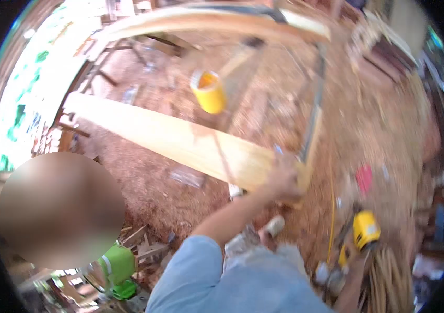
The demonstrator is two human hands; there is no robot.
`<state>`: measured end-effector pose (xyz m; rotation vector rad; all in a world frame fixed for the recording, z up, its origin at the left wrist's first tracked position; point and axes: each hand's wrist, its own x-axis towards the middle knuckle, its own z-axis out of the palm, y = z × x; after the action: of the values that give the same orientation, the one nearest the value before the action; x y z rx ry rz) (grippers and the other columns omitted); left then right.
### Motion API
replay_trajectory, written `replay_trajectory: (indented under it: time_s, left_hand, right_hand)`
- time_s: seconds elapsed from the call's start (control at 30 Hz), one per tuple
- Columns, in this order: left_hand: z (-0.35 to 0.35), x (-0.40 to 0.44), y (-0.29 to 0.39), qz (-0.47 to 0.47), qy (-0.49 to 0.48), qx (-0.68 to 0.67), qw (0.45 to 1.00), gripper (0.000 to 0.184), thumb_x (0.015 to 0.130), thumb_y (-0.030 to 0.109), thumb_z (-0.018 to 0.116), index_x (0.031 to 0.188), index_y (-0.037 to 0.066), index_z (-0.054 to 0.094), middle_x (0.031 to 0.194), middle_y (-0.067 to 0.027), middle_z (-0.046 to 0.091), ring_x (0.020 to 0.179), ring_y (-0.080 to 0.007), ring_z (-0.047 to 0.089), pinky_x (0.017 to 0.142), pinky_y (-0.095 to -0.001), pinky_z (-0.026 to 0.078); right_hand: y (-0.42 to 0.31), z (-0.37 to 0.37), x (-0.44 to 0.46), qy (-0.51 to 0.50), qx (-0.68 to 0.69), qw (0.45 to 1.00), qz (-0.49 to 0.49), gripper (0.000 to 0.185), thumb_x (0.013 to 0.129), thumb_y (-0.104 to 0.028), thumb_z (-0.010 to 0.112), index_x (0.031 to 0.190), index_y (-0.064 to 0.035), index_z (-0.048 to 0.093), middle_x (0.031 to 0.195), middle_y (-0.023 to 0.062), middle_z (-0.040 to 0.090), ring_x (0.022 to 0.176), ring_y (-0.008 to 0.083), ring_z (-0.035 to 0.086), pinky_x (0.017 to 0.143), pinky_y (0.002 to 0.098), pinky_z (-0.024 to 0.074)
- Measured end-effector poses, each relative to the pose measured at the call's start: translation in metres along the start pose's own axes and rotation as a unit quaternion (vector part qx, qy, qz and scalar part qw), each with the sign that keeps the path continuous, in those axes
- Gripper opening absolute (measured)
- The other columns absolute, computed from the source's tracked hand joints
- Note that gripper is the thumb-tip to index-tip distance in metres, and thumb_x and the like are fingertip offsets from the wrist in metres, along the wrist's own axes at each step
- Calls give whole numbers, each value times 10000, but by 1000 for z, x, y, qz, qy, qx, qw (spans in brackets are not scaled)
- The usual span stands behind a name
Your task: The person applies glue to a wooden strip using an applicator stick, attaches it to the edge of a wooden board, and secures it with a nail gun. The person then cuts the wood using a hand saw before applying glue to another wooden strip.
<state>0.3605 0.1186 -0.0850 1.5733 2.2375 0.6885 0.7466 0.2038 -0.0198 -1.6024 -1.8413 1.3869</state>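
Note:
My left hand is at the near right end of a long pale wooden board, with its fingers around the edge, though motion blurs them. The board slopes up to the left, part of a four-sided frame on thin supports. At the lower right, my right hand holds a yellow and black power tool by its handle, well away from the board. Its front is blurred, so I cannot tell its exact kind. A yellow cord runs along the ground close to it.
A yellow bucket stands beyond the board, inside the frame. The frame's far beam and right side rail enclose it. Another person is at the left, near a green machine. Stacked wood strips lie lower right.

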Motion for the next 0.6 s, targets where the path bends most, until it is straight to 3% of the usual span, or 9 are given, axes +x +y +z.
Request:
replay_trajectory:
  time_s: [0.07,0.13,0.23,0.33,0.37,0.43,0.5,0.6]
  left_hand:
    - [3,-7,0,33,47,-7,998,562,670,542,750,934,45,757,1435,-214,450,1432,-435,274,1201,-609,89]
    - [6,-12,1,87,84,-1,993,457,722,473,737,901,53,743,1399,-183,483,1419,-415,305,1185,-608,154]
    - [21,-17,-4,155,62,-35,985,340,815,400,694,874,66,724,1335,-155,521,1384,-376,378,1156,-621,231]
    - [19,-26,-2,194,27,-77,978,190,872,279,661,838,95,698,1228,-127,572,1314,-341,476,1135,-608,294]
    - [12,-31,-1,199,22,-86,976,137,866,234,664,823,106,691,1207,-115,586,1299,-337,497,1135,-593,307]
    - [21,-34,-15,229,50,-118,965,61,834,187,665,838,133,693,1241,-94,590,1309,-335,498,1145,-567,306]
    - [42,-34,-14,237,51,-67,968,119,799,181,667,909,157,708,1284,-80,585,1333,-328,486,1158,-553,291]
    - [17,-37,-5,239,-46,-5,970,195,771,196,694,962,165,723,1343,-72,570,1363,-313,467,1166,-548,280]
  right_hand:
    - [57,5,10,18,-85,996,1,355,836,-91,733,1159,-48,591,962,27,611,858,160,607,716,319,499]
    - [72,21,10,-10,-30,998,-45,370,836,-118,755,1159,-49,590,950,29,611,853,163,604,727,330,495]
    - [80,44,12,31,-63,983,-172,407,840,-172,775,1174,-45,579,907,9,597,787,168,572,699,329,470]
    - [55,50,3,47,-35,989,-135,332,861,-160,749,1132,-41,598,904,7,595,762,156,561,683,308,462]
    - [28,55,-2,-8,57,996,-72,342,856,-145,747,1144,-42,596,985,34,607,853,188,586,750,332,479]
    - [12,63,-6,-31,192,981,27,285,850,-105,735,1098,-51,605,1002,37,615,894,183,599,774,331,489]
    - [-17,59,-27,16,249,966,72,157,860,-81,710,979,-68,609,885,6,600,796,135,574,708,297,474]
    - [-47,70,-44,6,385,921,54,85,885,-76,663,872,-77,579,761,7,579,689,125,557,663,293,461]
